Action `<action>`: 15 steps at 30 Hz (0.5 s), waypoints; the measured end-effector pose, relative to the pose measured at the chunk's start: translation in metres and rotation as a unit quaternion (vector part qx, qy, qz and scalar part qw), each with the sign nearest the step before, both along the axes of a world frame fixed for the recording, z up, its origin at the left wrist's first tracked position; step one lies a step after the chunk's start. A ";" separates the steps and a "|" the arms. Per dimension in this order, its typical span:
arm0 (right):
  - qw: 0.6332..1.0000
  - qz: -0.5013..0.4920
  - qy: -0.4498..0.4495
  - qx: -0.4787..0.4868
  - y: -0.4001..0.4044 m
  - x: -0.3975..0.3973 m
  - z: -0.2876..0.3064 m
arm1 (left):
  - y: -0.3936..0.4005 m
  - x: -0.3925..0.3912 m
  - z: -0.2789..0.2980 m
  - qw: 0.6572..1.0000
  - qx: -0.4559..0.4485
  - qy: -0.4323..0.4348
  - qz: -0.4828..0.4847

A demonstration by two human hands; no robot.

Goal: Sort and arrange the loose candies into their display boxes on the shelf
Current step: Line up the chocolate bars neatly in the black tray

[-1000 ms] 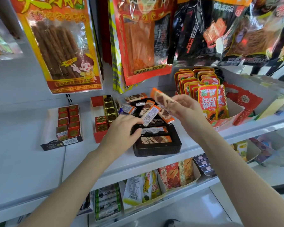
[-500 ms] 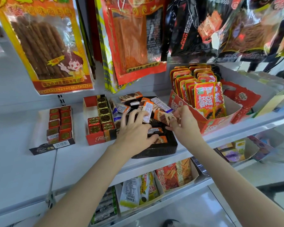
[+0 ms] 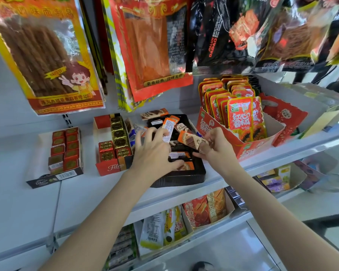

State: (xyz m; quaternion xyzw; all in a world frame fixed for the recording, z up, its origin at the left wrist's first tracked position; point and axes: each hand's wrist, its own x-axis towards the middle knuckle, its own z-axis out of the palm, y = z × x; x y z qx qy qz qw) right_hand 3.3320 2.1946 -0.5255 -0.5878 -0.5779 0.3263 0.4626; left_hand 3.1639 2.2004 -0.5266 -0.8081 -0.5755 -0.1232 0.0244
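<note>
Head view: an orange-and-brown candy bar hangs over the black display tray, its long axis slanting from upper left down to lower right, where our right hand pinches its end. Our left hand lies just to its left, fingers spread over the tray, a white-backed candy pinched between two of them. We judge the bar must turn to match the bars laid crosswise below; the right hand is nearer.

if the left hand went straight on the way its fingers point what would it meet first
Probably the loose wrapped candies heaped at the back of the black tray, just beyond the left hand; depth is hard to judge.
</note>
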 end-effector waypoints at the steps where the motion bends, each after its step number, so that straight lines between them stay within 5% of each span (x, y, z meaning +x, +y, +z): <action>1: 1.000 0.003 0.000 0.000 0.000 0.000 0.000 | -0.001 -0.002 0.000 1.000 -0.009 0.007 -0.002; 15: 0.999 0.013 0.033 -0.019 0.001 0.002 0.001 | 0.010 0.002 0.002 0.987 -0.153 -0.013 -0.040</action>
